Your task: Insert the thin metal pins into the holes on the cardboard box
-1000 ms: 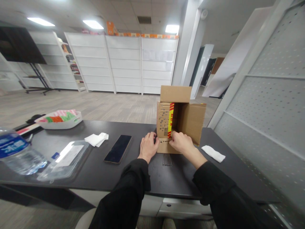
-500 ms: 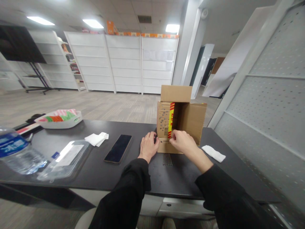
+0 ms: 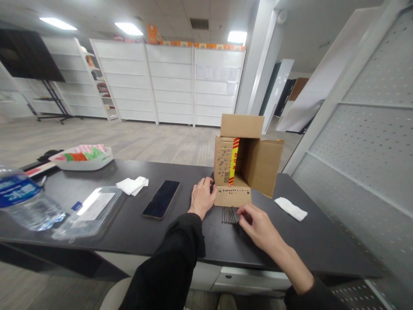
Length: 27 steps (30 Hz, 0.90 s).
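Because our left hand (image 3: 204, 197) rests against the left edge of the cardboard box's lower flap (image 3: 232, 199), we judge that it is there to steady the cardboard; its fingers curve loosely, with nothing visible in their grasp. Our right hand (image 3: 258, 224) is half closed, thumb and forefinger drawn near each other beside the row of nail-like metal rods (image 3: 227, 215), though we cannot tell whether it pinches one. These lie side by side on the dark desk (image 3: 213, 247), just in front of the flap, probably so that each is easy to reach singly. They look thin, straight and dark. The cardboard box (image 3: 222, 161) opens toward us, its side flap spread rightward; grey round spots dot its left panel beside yellow-and-red tape (image 3: 234, 161), and a line of dark dots crosses the lower flap.
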Tool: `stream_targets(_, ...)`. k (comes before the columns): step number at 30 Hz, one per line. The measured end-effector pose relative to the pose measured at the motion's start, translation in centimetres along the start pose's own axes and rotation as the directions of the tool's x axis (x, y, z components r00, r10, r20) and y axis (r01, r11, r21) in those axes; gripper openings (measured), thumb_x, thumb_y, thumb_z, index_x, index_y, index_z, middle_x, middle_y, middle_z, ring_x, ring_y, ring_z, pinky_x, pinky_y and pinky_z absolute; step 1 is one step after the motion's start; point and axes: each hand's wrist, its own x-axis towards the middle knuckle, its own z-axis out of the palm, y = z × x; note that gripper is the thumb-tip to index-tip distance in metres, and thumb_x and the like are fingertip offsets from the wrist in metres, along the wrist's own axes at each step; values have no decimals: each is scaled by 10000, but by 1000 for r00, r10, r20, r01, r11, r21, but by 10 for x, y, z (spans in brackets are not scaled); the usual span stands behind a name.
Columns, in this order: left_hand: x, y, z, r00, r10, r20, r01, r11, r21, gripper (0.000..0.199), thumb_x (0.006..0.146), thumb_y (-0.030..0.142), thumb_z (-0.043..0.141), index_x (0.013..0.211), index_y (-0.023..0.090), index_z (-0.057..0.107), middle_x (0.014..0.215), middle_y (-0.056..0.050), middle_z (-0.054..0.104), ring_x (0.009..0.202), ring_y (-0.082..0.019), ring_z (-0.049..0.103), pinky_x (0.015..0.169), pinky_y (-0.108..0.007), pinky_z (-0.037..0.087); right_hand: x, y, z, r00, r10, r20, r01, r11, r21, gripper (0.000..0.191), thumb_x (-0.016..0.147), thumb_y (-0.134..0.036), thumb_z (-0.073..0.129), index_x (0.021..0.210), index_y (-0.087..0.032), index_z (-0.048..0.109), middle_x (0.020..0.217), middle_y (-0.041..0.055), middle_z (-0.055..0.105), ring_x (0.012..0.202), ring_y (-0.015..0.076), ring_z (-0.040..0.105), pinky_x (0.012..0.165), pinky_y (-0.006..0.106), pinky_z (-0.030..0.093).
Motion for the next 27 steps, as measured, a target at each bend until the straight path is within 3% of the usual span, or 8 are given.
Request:
stream_targets(8,0,-1,1,1000,14,-14,-14,1000,2,137,909,258,506,1023,218,570,1020,-43,672,968,-187,632,840,-318,441,-20,-2,13,1000,4,9,-3,1000,-15,136,886,-150,457,873,-214,576,882,37,619,814,188,588,718,289,446)
stream_targets(27,0,0,0,1000,15,-14,-15,1000,-8,123,913,252,500,1014,223,564,1023,-44,669,976,-183,630,839,-309,437,-16,-3,16,998,5,67,-1,998,-65,162,902,-145,454,896,-206,605,929,48,632,854,199,589,770,318,459)
